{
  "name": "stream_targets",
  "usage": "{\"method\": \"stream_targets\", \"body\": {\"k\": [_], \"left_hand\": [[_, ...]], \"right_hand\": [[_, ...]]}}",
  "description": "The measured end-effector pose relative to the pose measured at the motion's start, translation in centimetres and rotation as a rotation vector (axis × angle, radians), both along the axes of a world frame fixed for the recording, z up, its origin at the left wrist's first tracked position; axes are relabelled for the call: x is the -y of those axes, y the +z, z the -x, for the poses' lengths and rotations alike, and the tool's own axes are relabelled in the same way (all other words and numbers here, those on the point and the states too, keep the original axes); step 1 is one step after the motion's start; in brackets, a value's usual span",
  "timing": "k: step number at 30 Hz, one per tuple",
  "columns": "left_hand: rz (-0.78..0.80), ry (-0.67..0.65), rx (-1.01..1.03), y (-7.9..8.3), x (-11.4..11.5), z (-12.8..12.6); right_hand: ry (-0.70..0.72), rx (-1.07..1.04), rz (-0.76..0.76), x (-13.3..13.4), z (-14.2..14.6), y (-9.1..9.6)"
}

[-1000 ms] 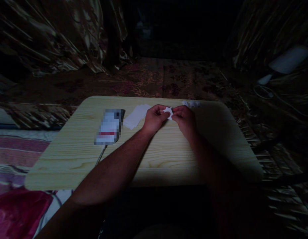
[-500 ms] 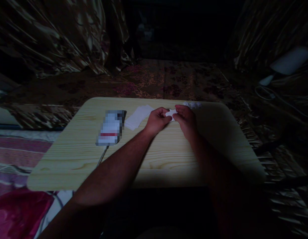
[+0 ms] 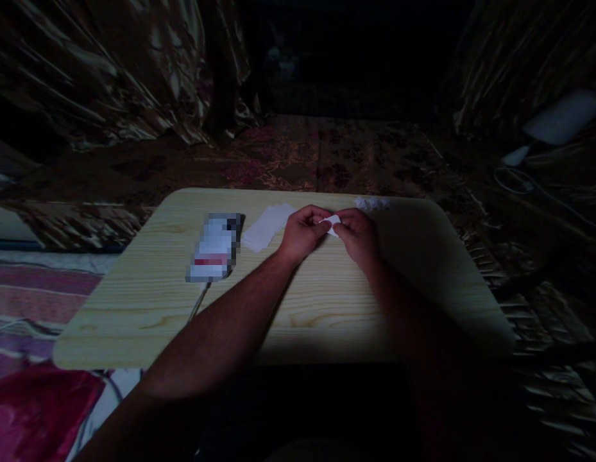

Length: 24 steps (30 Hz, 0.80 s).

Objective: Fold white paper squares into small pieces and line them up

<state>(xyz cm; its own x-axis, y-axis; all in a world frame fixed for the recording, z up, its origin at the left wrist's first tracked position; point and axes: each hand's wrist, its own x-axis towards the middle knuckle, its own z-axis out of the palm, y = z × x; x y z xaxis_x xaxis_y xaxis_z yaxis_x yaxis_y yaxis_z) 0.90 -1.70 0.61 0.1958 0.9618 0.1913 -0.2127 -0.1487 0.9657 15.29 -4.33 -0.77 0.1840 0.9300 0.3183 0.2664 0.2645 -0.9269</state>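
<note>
My left hand [image 3: 301,232] and my right hand [image 3: 358,233] meet over the far middle of a light wooden table [image 3: 326,301]. Both pinch a small folded piece of white paper [image 3: 332,222] between their fingertips, just above the tabletop. Most of the paper is hidden by my fingers. A small stack of white paper sheets [image 3: 267,226] lies flat just left of my left hand.
A phone [image 3: 213,248] with a cable running off the near edge lies on the table's left part. A crumpled bit of white paper [image 3: 372,203] sits at the far edge. Patterned fabric surrounds the table; a red cloth [image 3: 33,404] lies at the lower left.
My fingers have closed tighter round the small paper, so less of it shows. The hands stay in the same place on the table.
</note>
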Motion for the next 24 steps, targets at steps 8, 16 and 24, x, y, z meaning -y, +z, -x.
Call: {"method": "stream_targets", "body": {"k": [8,16,24], "left_hand": [[0.052,0.019,-0.037,-0.25,0.04,-0.03],[0.041,0.024,-0.026,-0.67,-0.38,0.06],[0.047,0.010,0.016,-0.56,-0.44,0.06]], "right_hand": [[-0.083,0.073,0.036,0.19,-0.13,0.22],[0.005,-0.095,0.067,-0.03,0.13,-0.12],[0.051,-0.127,0.055,0.32,0.13,0.60]]}}
